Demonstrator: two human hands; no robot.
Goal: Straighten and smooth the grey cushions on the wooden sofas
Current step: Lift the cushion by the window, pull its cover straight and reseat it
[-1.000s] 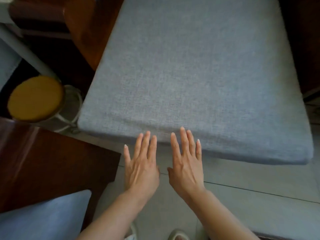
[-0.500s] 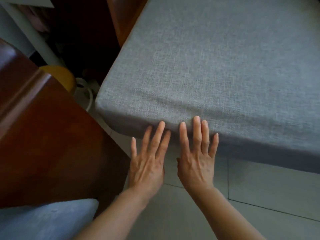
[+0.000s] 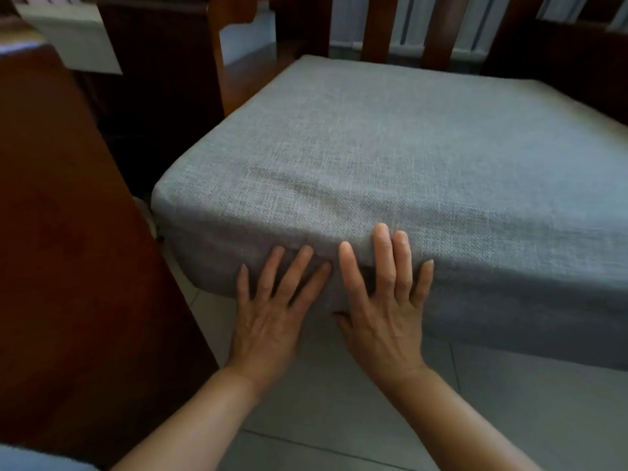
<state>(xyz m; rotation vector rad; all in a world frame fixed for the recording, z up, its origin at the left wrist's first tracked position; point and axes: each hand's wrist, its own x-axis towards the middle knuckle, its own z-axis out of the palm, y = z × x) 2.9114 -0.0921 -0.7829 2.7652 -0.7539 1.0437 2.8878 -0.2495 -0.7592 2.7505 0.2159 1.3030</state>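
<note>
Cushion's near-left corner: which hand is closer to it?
Left. The left hand presses flat on the cushion's front face, nearer that corner; the right hand lies beside it, farther along the front edge.

You are working in dim, soft daylight that comes from the far side, behind the wooden back slats (image 3: 438, 32). It lights the top of the grey cushion (image 3: 390, 147) evenly, while the front face falls into shade (noticeably darker below your fingers). The wood panel (image 3: 68, 232) at left is very dark, with little detail. No glare shows. Straight lines bow toward the edges, and the corners are soft; the hands are slightly blurred.
</note>
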